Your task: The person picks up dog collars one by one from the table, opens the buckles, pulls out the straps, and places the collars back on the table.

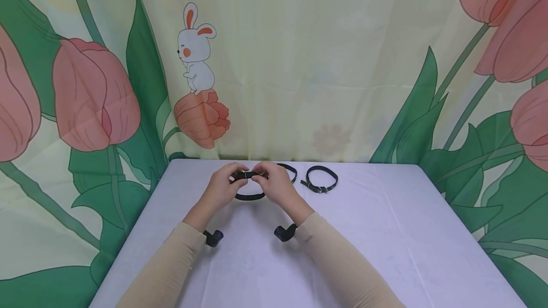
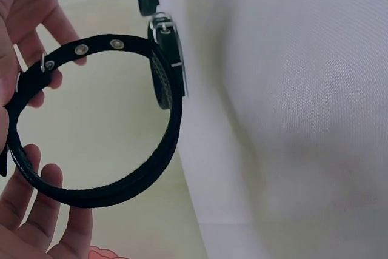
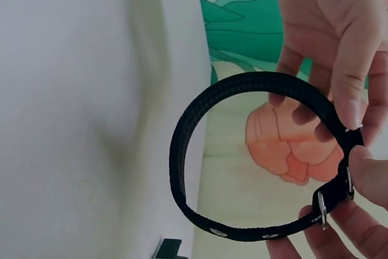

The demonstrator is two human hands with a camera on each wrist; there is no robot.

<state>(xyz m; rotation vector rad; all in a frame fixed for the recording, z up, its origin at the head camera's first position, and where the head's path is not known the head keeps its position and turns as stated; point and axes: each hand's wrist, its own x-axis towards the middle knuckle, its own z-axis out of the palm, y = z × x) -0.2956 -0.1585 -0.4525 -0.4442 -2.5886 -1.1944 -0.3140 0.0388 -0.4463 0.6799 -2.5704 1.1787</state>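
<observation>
Both hands hold a black buckled collar (image 1: 250, 197), closed into a ring above the far part of the table. My left hand (image 1: 222, 183) pinches its strap on the left of the buckle area, and my right hand (image 1: 274, 182) pinches it on the right, thumbs toward me. In the right wrist view, the collar (image 3: 174, 168) shows a metal buckle and a D-ring (image 3: 322, 210) close to the fingertips. Round metal rivets (image 2: 81, 49) dot the strap in the left wrist view. The loop hangs below the fingers.
A second black collar (image 1: 293, 171) lies partly hidden behind my right hand. To its right, a third buckled collar (image 1: 335, 179) lies on the white-covered table (image 1: 368, 241). A curtain (image 1: 299, 84) printed with tulips and a rabbit hangs behind the table's far edge.
</observation>
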